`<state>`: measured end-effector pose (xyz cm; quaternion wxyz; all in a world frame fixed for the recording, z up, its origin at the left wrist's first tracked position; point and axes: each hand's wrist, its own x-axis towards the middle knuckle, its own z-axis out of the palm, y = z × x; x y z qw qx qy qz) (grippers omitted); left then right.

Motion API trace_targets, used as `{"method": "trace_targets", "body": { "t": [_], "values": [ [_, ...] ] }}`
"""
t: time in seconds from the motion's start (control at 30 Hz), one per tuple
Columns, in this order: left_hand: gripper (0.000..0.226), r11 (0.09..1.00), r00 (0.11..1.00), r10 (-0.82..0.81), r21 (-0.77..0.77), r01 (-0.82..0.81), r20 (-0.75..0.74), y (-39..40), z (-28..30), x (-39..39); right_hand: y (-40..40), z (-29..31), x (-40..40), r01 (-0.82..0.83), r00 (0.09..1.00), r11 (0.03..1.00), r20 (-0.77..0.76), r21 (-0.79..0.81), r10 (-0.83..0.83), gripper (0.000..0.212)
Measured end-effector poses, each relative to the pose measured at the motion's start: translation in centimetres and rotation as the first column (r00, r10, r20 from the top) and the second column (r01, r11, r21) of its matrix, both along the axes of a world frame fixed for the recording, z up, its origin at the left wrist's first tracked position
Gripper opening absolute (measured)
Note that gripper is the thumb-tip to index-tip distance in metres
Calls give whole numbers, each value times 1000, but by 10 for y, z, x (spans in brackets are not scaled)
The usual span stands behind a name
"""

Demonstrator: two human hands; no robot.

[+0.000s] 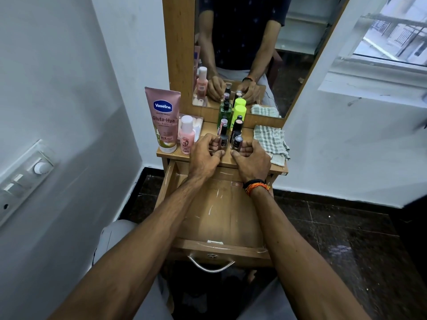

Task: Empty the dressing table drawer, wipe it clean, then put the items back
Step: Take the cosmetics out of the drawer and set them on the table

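Observation:
The wooden drawer (221, 215) is pulled out below the dressing table top (277, 168); its scratched bottom holds nothing. A cluster of small nail polish bottles (236, 125) stands at the middle of the top. My left hand (205, 155) curls round the cluster from the left, fingers against a dark-capped bottle (223, 137). My right hand (253, 158) curls round it from the right, fingers against another small bottle (237, 142). Both thumbs lie in front of the bottles, nearly touching. A checked cloth (270, 142) lies crumpled at the right of the top.
On the left of the top stand a pink Vaseline tube (163, 118), a pink bottle (186, 135) and a clear box (196, 125). A green bottle (224, 113) and a neon-capped bottle (239, 113) stand by the mirror (242, 54). White walls close in on both sides.

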<state>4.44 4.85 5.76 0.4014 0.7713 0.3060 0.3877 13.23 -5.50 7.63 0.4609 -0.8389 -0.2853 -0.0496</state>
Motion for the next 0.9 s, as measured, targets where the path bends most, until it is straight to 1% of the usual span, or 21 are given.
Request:
{"method": "trace_targets", "body": {
  "t": [0.53,0.9],
  "values": [
    [28,999,1000,25,35,-25,8,-3,-1,0,2,-2,-1,8,1000,1000,-22,0,-8,30],
    [28,1000,1000,29,13,-29,-5,-2,1,0,2,-2,-2,17,999,1000,-31,0,-17,29]
  ]
}}
